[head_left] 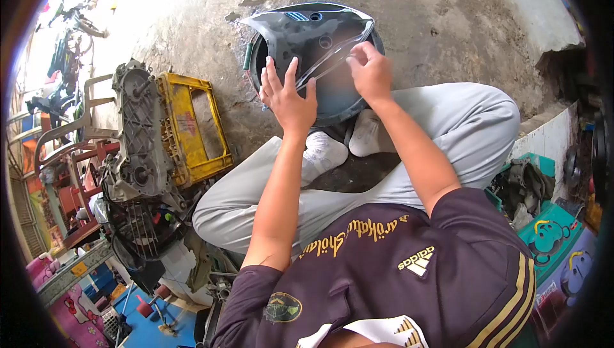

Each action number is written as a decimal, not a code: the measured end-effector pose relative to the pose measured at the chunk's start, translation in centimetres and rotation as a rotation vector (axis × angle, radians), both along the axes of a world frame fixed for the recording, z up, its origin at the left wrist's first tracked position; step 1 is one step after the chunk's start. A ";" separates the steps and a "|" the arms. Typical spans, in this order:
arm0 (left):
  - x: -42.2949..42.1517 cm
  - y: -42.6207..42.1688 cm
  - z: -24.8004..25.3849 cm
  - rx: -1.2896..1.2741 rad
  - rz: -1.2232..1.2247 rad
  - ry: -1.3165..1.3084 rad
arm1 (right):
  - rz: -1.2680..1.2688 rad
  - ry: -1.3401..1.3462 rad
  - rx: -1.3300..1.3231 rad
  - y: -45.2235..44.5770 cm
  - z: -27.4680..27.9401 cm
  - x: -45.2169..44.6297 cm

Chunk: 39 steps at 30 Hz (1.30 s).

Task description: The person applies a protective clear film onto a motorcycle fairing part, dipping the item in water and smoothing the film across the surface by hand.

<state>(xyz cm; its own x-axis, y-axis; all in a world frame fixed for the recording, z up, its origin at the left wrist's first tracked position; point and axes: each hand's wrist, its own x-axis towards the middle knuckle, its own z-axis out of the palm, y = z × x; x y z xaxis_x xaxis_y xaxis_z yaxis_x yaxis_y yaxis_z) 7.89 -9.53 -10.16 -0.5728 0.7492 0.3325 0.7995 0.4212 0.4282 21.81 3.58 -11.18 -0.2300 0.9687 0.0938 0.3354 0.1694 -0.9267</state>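
A glossy dark curved panel (291,36), like a piece of motorcycle bodywork, rests over a round dark tub (339,112) in front of my feet. Blue stripes and a round hole mark its far end. Across its right part runs a clear, shiny plastic film (332,55), partly lifted and creased. My left hand (288,98) lies at the panel's near left side, fingers spread and thumb close to the film's lower end. Thumb and fingers of my right hand (371,73) are pinched together at the film's right edge, slightly blurred.
To the left, a yellow crate (192,127) stands beside a metal engine casing (137,130). Metal parts and a blue surface (160,319) lie nearer me. Teal containers (550,236) sit at the right by a low white wall (543,146). Bare concrete floor (441,28) surrounds the tub.
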 end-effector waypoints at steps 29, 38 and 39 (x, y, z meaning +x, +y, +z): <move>-0.1 0.1 0.1 0.005 -0.010 0.011 | 0.053 0.106 0.106 1.4 -0.1 -0.4; -0.1 0.2 0.0 -0.026 0.006 0.013 | 0.113 0.140 0.108 1.8 -0.4 -0.2; 0.0 0.2 0.2 -0.012 0.001 0.017 | 0.115 0.138 0.099 1.2 -0.6 0.0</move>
<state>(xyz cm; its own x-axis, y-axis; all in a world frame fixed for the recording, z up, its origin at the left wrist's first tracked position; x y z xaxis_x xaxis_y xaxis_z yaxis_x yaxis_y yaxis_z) 7.88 -9.38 -10.01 -0.5682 0.7523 0.3335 0.8061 0.4273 0.4095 21.86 4.75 -11.73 -0.3171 0.9213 0.2250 0.1800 0.2915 -0.9395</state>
